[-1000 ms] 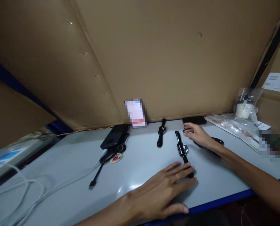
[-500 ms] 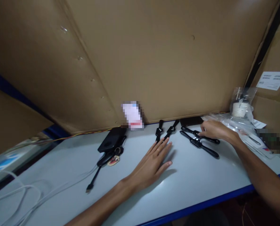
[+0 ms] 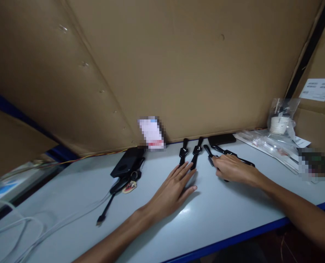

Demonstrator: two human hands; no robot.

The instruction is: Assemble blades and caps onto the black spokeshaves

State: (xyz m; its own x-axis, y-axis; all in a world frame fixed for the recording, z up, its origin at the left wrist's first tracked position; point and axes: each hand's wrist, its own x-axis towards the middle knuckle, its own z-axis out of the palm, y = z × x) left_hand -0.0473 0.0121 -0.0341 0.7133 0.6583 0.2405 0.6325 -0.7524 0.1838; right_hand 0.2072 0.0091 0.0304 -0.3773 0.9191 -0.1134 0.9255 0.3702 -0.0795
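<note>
Several black watches with straps laid out straight lie on the table. My left hand [image 3: 175, 188] rests flat with fingers stretched out, its fingertips at the lower ends of two of them, the left watch [image 3: 183, 152] and the one beside it [image 3: 197, 150]. My right hand [image 3: 235, 168] is closed over the nearer watch [image 3: 210, 155] of the right-hand pair and hides most of its middle; both strap ends show. Just behind that hand lies the other watch [image 3: 244, 162], slanting down to the right and partly covered.
A phone [image 3: 152, 135] leans on the cardboard wall [image 3: 195, 73]. Left of it lie a black box-like device [image 3: 128, 160], a short black cable [image 3: 105, 212] and white cords. A dark flat object [image 3: 221, 139] is at the back; plastic bags [image 3: 269, 142] and a bagged white cup [image 3: 279, 125] stand right.
My right hand has moved left and nearer, from the farther watch onto the nearer one. That watch has turned steeper and shifted left. My left hand stays nearly in place.
</note>
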